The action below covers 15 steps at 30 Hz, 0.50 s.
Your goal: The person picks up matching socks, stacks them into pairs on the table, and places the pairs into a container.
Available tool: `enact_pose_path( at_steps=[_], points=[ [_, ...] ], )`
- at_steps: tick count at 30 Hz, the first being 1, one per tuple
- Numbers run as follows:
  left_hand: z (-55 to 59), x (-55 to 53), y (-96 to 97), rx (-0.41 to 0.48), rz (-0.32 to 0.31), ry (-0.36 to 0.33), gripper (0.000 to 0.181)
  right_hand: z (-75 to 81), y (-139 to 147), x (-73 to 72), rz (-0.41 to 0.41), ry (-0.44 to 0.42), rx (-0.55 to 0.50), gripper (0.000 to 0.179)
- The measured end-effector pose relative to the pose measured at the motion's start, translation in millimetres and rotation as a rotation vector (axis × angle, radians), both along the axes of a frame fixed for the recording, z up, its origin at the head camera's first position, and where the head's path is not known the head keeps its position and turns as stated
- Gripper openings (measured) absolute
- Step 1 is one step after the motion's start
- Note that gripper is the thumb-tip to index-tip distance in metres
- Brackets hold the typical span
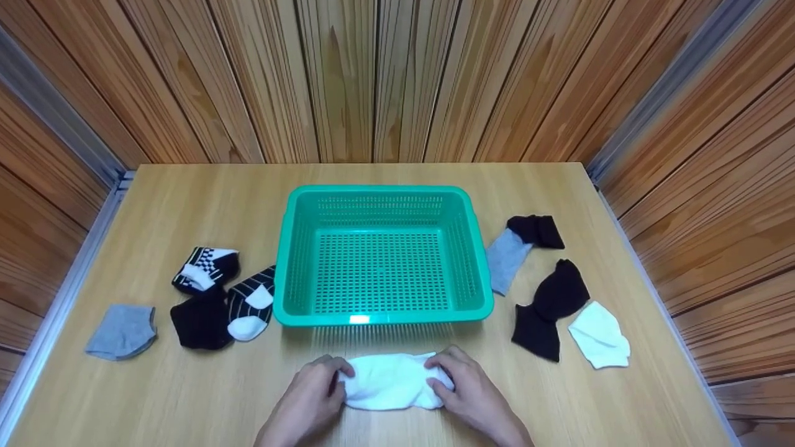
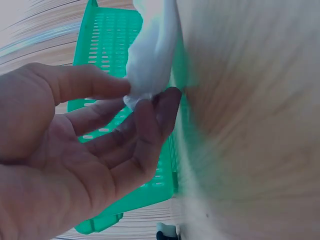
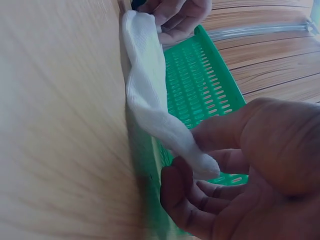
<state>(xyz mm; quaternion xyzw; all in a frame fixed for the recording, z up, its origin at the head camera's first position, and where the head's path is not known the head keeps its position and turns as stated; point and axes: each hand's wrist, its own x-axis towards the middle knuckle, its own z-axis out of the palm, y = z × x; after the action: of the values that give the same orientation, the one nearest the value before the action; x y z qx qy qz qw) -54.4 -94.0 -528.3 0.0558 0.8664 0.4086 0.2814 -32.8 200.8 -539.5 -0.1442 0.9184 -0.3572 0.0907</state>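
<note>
A white sock (image 1: 391, 380) is stretched sideways between both hands, low over the table in front of the green basket. My left hand (image 1: 317, 390) pinches its left end; in the left wrist view thumb and fingertips meet on the white cloth (image 2: 152, 55). At the other end my right hand (image 1: 469, 388) pinches the sock between thumb and fingers, and the right wrist view shows the sock (image 3: 147, 85) running from one hand to the other, slightly twisted. The palm sides of both hands show in the wrist views.
Behind the hands stands a green plastic basket (image 1: 384, 320) with nothing in it. To its left lie a grey sock (image 1: 122, 332), a black sock (image 1: 202, 320) and patterned socks (image 1: 251, 298). On the right are a grey sock (image 1: 508, 257), black socks (image 1: 562, 288) and another white sock (image 1: 600, 336).
</note>
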Motion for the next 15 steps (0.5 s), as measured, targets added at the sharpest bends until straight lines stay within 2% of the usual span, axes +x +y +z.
enact_pose_path(
  at_steps=[2, 6, 10, 15],
  points=[
    [1.1, -0.8, 0.8, -0.006, 0.01, -0.005, 0.019, -0.3, 0.3, -0.1, 0.008, -0.023, 0.012, 0.02],
    [3.0, -1.0, 2.5, -0.051, 0.022, 0.005, 0.017, -3.5, 1.5, -0.1, 0.029, 0.009, 0.007, 0.024],
    [3.4, 0.7, 4.6, -0.121, 0.036, -0.025, 0.015, -5.3, 2.6, 0.0, 0.045, 0.03, -0.008, 0.025],
    [2.8, 2.6, 4.3, -0.161, -0.019, -0.091, 0.013, -4.6, 4.5, 1.4, 0.064, 0.031, 0.025, 0.026]
  ],
)
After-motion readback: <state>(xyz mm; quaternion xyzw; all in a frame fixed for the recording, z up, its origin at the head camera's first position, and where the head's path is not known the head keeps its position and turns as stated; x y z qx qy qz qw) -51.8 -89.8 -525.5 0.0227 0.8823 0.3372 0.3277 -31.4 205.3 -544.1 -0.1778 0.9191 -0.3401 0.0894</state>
